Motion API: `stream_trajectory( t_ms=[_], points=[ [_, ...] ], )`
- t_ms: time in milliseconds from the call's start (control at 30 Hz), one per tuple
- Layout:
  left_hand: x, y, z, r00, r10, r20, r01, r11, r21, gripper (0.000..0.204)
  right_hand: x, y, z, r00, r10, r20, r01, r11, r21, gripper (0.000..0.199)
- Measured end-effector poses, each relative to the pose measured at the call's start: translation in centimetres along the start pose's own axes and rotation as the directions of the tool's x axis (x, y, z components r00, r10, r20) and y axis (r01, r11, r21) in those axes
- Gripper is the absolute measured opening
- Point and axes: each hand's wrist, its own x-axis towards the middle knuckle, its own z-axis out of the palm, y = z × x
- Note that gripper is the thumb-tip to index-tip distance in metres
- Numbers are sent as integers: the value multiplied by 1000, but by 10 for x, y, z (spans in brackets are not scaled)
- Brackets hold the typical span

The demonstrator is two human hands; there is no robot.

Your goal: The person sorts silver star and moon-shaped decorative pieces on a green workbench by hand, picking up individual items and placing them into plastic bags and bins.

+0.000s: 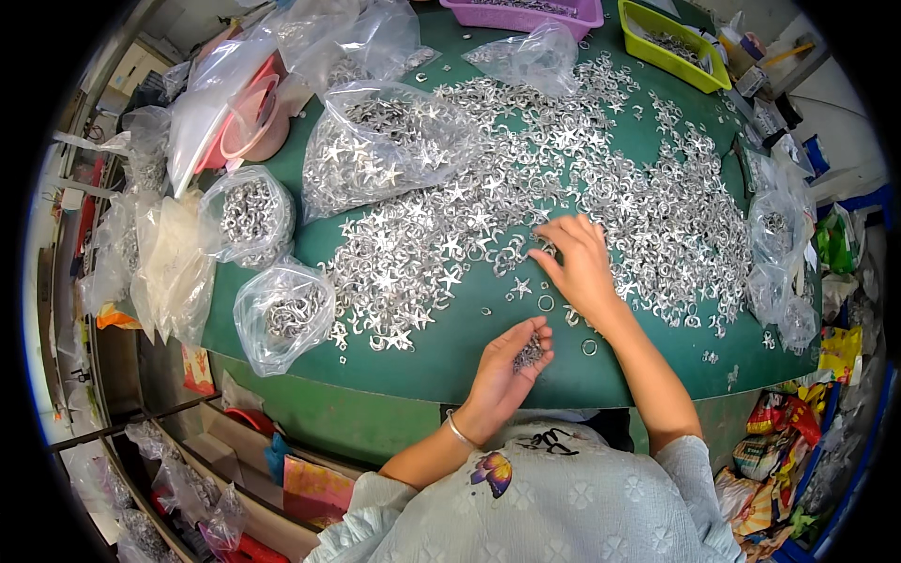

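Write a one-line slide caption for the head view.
Left hand cups small silver pieces while right hand picks through a spread of silver stars and rings on a green table.

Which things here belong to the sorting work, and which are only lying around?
In use:
- left hand, cupped, holding small metal pieces
- right hand, fingers picking in the silver pile
- green table

Lying about:
- clear bags of parts
- purple tray
- yellow-green tray
- snack wrappers
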Motion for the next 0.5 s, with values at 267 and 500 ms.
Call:
stream_trajectory(
  t_ms=[267,500],
  points=[
    [2,12,18,985,153,-85,-162,979,-119,32,-5,-12,-17,957,-6,290,-93,940,329,5],
    [3,7,2,993,-4,122,30,976,-216,22,38,10,26,997,-77,6,76,990,116,34]
  ],
)
